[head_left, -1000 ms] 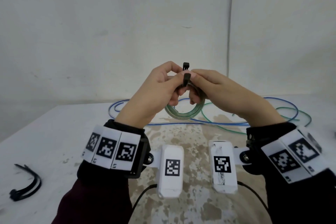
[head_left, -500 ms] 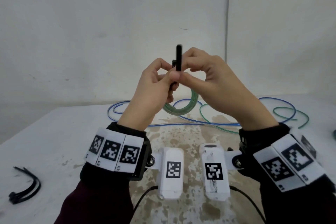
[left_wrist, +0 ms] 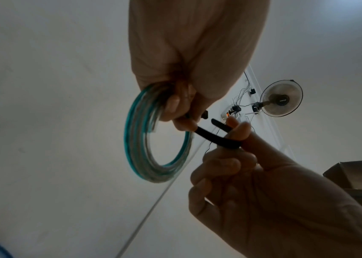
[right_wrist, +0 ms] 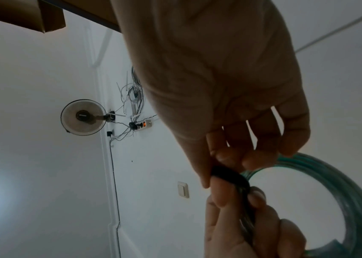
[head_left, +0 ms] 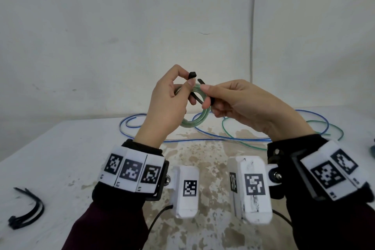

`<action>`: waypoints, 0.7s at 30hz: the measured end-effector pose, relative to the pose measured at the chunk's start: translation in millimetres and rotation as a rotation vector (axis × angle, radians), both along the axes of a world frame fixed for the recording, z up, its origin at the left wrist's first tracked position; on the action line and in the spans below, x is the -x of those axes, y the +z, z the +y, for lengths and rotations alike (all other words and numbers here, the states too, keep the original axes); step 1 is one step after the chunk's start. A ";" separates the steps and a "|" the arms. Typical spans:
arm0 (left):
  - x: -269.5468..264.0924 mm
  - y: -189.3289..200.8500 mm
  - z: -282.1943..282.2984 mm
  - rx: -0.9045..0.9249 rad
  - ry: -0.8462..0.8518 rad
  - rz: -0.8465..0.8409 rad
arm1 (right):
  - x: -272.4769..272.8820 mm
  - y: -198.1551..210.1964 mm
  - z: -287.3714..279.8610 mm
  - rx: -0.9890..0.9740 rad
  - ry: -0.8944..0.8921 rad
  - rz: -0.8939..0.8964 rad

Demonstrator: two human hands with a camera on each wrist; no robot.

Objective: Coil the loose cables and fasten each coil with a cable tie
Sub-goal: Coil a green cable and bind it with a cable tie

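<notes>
- Left hand [head_left: 166, 105] holds the green cable coil [head_left: 194, 117] above the table [head_left: 50, 158], pinching the black cable tie [head_left: 197, 95] at its head.
- Right hand [head_left: 243, 107] pinches the tie's strap, bent beside the coil.
- Blue cable [head_left: 203, 139] lies loose on the table; spare ties [head_left: 26, 215] lie far left.

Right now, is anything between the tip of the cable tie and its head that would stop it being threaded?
Nothing visible. The cable tie loops round the green coil; the left hand pinches its head, the right hand holds the strap, and open air separates tip and head.
</notes>
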State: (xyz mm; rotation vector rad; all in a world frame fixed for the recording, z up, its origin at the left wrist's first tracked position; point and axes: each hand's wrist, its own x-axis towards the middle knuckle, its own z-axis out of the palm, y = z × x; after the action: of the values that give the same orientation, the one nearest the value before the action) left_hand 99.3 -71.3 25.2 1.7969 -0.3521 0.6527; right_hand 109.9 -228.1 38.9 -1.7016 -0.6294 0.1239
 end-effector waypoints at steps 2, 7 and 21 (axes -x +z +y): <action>0.6 0.2 -0.8 -0.018 0.014 -0.023 | -1.2 -0.8 0.4 -0.017 0.002 0.026; 2.9 0.8 -2.4 -0.049 0.031 -0.053 | -0.2 0.1 1.0 -0.039 0.009 0.030; 9.0 0.5 -7.1 -0.320 0.046 -0.185 | -1.7 -0.5 3.1 -0.115 -0.061 0.007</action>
State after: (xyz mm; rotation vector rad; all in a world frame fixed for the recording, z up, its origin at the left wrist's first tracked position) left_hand 90.3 -78.4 25.8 2.0570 -0.5671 0.8345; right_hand 111.6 -225.0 38.4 -1.6071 -0.5681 0.0495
